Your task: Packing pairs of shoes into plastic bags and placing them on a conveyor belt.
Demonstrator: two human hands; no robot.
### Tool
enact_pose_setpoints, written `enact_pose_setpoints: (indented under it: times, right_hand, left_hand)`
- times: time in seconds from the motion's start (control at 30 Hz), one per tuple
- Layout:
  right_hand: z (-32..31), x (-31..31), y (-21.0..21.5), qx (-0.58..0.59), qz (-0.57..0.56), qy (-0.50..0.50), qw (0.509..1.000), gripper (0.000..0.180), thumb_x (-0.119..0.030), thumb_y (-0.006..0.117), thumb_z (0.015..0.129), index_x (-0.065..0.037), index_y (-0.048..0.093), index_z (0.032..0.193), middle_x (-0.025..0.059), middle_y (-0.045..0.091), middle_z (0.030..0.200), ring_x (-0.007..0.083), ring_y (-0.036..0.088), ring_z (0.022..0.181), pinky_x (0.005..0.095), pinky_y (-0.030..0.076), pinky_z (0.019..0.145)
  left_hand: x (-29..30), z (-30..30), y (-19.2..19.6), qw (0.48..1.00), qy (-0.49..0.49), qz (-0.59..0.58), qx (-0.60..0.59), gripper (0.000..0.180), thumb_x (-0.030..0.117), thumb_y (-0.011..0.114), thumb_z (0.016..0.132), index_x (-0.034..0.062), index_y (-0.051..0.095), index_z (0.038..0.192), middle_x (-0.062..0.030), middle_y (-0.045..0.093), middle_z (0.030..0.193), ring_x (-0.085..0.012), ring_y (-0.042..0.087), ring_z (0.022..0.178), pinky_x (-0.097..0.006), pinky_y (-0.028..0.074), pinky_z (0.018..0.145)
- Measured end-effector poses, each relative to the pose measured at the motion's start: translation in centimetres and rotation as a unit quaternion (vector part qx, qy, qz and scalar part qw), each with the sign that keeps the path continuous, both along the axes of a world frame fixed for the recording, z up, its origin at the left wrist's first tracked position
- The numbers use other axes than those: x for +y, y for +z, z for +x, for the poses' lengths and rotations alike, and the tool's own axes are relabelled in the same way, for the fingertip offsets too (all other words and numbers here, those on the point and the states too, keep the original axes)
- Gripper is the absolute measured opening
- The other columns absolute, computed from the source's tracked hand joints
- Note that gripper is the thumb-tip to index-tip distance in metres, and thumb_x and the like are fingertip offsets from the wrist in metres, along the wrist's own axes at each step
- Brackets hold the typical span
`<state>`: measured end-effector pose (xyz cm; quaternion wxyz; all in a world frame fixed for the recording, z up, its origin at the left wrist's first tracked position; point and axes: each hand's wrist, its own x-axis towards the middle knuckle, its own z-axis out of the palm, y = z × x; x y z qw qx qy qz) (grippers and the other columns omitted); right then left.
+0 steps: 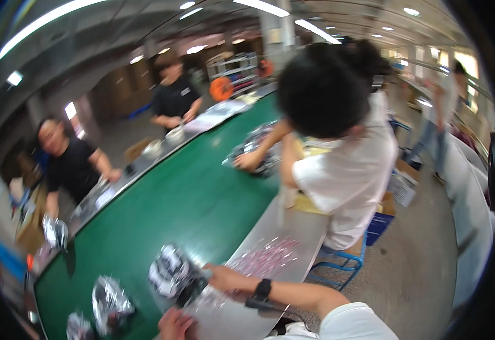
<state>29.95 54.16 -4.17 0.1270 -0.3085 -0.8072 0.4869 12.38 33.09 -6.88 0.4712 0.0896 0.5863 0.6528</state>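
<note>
The left hand (pixel 175 324) sits at the near edge of the table (pixel 270 221), its grip unreadable, cut off by the frame. Just beyond it lies the silver foil packet (pixel 171 271). The right hand (pixel 220 277), nearer the packet, touches its right end, fingers closed on a dark part there. 2 more foil packets (pixel 108 300) lie left of it on the green belt (pixel 190 192).

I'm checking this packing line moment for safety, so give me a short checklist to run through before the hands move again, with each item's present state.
1. Right hand on the silver bag: ok, it touches the bag's edge.
2. Left hand free: cannot tell, mostly cut off by the frame.
3. Bag lying flat on the green belt: ok.
4. Clear packets on the metal ledge within reach: ok.
5. Neighbour in white apart from both hands: ok.
</note>
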Motion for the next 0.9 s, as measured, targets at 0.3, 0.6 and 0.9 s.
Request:
enact_pose_setpoints:
  times: [0.3, 0.6, 0.9]
  right_hand:
    - [1.7, 0.0, 2.8, 0.042, 0.151, -0.005, 0.988, 0.031, -0.008, 0.056, 0.083, 0.000, 0.055, 0.113, 0.0110, 0.061, 0.073, 0.0299, 0.061, 0.068, 0.0388, 0.049, 0.064]
    - [-3.8, -9.5, 2.1, 0.105, 0.290, 0.230, 0.923, 0.018, -0.019, 0.064, 0.082, -0.010, 0.066, 0.097, 0.0067, 0.063, 0.095, 0.0269, 0.056, 0.094, 0.0411, 0.046, 0.079]
    - [-6.9, -10.3, -1.9, 0.295, 0.249, 0.242, 0.890, 0.011, -0.018, 0.064, 0.066, -0.009, 0.062, 0.072, 0.0081, 0.059, 0.081, 0.0289, 0.055, 0.081, 0.0400, 0.043, 0.066]
  left_hand:
    - [-3.5, 2.0, 2.4, 0.996, 0.032, -0.021, -0.086, 0.022, 0.011, 0.061, 0.089, -0.0041, 0.058, 0.104, -0.0109, 0.062, 0.087, -0.0209, 0.065, 0.073, -0.035, 0.059, 0.068]
    - [-5.1, 4.6, 2.6, 0.998, 0.050, 0.020, -0.028, 0.015, 0.006, 0.062, 0.088, -0.0030, 0.063, 0.100, -0.0079, 0.065, 0.087, -0.0155, 0.064, 0.075, -0.032, 0.058, 0.074]
    - [-4.9, 4.6, 2.0, 0.990, 0.032, 0.003, 0.139, 0.016, 0.007, 0.058, 0.089, -0.0057, 0.066, 0.095, -0.0071, 0.067, 0.090, -0.0124, 0.062, 0.071, -0.023, 0.050, 0.064]
